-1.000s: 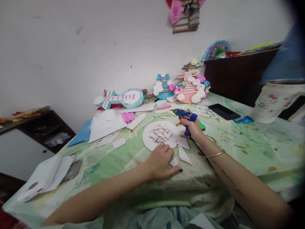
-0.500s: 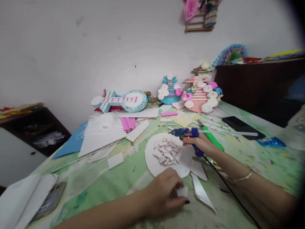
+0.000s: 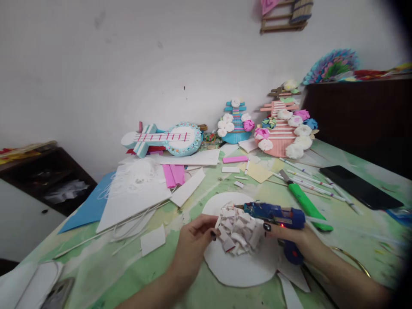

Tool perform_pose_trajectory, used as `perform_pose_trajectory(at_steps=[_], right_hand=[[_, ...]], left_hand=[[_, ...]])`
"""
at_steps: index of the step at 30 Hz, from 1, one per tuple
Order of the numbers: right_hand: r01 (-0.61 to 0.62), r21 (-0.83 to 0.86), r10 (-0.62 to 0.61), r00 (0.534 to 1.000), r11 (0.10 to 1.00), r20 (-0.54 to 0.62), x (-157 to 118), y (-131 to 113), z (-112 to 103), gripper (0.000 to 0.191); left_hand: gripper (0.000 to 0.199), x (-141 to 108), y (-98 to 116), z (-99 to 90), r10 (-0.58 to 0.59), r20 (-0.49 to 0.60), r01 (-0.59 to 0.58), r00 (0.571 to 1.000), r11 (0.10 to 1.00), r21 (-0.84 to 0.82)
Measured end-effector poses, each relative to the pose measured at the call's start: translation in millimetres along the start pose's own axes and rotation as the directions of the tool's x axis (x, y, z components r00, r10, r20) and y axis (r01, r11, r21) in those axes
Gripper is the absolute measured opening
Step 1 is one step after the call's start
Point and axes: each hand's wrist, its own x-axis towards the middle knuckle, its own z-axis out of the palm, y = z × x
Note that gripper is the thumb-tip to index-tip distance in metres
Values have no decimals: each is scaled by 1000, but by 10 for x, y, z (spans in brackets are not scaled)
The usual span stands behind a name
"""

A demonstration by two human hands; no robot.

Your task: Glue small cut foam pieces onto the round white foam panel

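Observation:
My right hand (image 3: 299, 238) is wrapped round a blue hot glue gun (image 3: 273, 213) with a small red light lit. Its nozzle points left, over a heap of small white foam board pieces (image 3: 240, 234). The heap lies in the middle of a roundish white board (image 3: 251, 274). At the heap's left edge, my left hand (image 3: 193, 240) pinches a small white piece (image 3: 218, 222) between thumb and fingers, close to the nozzle. A clear glue stick (image 3: 317, 220) sticks out of the gun's rear. White offcuts (image 3: 289, 292) lie by the board's lower right edge.
A green-handled knife (image 3: 305, 201), several markers (image 3: 317, 186) and a black phone (image 3: 360, 186) lie to the right. Flower-trimmed instrument models (image 3: 236, 124) and a light-blue one (image 3: 161, 139) stand along the wall. White sheets (image 3: 128, 193) and a blue sheet (image 3: 86, 206) lie left.
My left hand has moved up from below the board to the heap's left edge with the white piece. The glue gun's nozzle is now over the heap. The view has shifted.

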Motion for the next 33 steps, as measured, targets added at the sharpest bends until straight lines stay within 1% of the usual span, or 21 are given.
perform_pose_trajectory(at_steps=[2,3,5,7,10,13,16,19,24,30,33], right_hand=[[-12,20,12,1000,1000,21,-85,-16,83,35],[3,7,-3,999,1000,35,-122,-25,123,34],[82,-41,-78,992,996,95,-183,-42,187,32],[177,-108,-158,974,978,160,-226,-53,223,28],[237,-212,-202,964,948,175,-262,-46,235,23],[270,-259,-229,957,927,177,-279,-31,238,24],[276,-262,-233,955,925,184,-302,-34,250,23],[269,-286,-218,956,920,198,-334,-48,248,18],[259,-331,-214,963,907,166,-355,-7,212,21],[302,-300,-240,944,905,228,-316,97,192,18],[296,-321,-229,946,900,230,-324,107,186,18]], left_hand=[[33,28,-9,-4,-77,-38,72,996,991,-115],[33,30,-13,3,-111,-38,103,993,980,-169],[32,19,-10,24,-156,-15,147,988,954,-263],[30,9,-1,41,-176,6,167,984,925,-340],[26,5,-9,47,-188,41,188,981,887,-422],[26,-5,-56,47,-182,95,205,979,879,-430],[34,-44,-86,61,-198,129,233,972,893,-384],[38,-88,-60,87,-203,125,235,971,904,-356],[36,-103,-3,103,-198,132,233,971,908,-349],[30,-63,-8,84,-180,116,211,977,904,-373],[30,-52,-3,76,-166,103,194,981,896,-399]])
